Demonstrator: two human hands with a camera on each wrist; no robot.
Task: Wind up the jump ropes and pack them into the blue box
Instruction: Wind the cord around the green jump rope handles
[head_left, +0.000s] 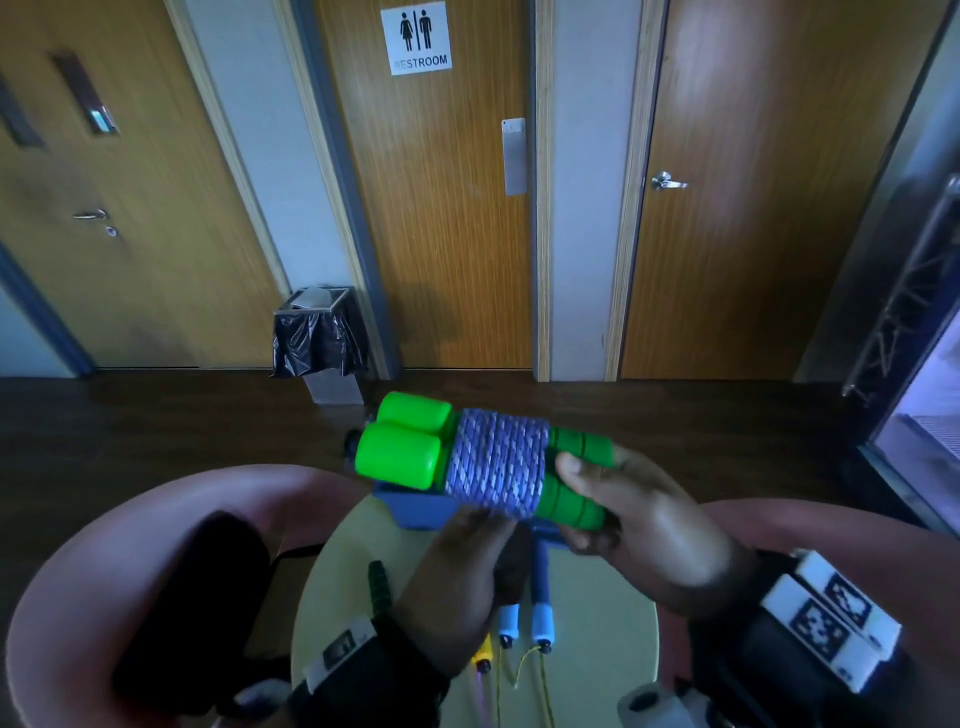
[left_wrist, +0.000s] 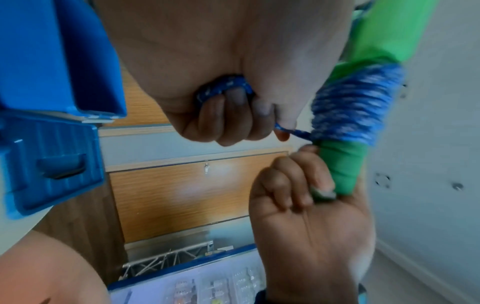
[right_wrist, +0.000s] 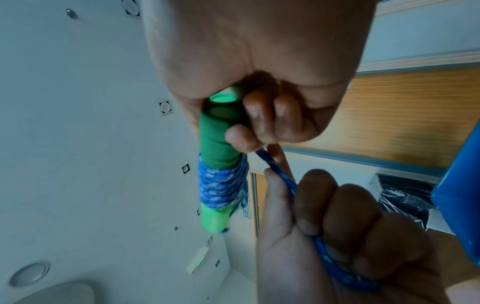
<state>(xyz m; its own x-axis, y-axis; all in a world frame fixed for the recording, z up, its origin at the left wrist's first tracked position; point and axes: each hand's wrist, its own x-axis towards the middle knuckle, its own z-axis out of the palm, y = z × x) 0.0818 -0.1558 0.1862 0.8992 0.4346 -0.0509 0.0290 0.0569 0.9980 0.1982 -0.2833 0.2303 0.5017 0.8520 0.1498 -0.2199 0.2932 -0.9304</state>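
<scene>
Two green jump-rope handles lie side by side, bound together by many turns of blue-and-white rope, held up over the small round table. My right hand grips the darker green grip ends. My left hand, below the bundle, holds the loose rope end in curled fingers, a short taut length running to the winding. The blue box sits open on the table behind the bundle, its lid seen in the left wrist view.
Another jump rope with blue handles, a yellow-tipped handle and a dark green handle lie on the table. Pink chairs flank it. A lined bin stands by the wooden doors.
</scene>
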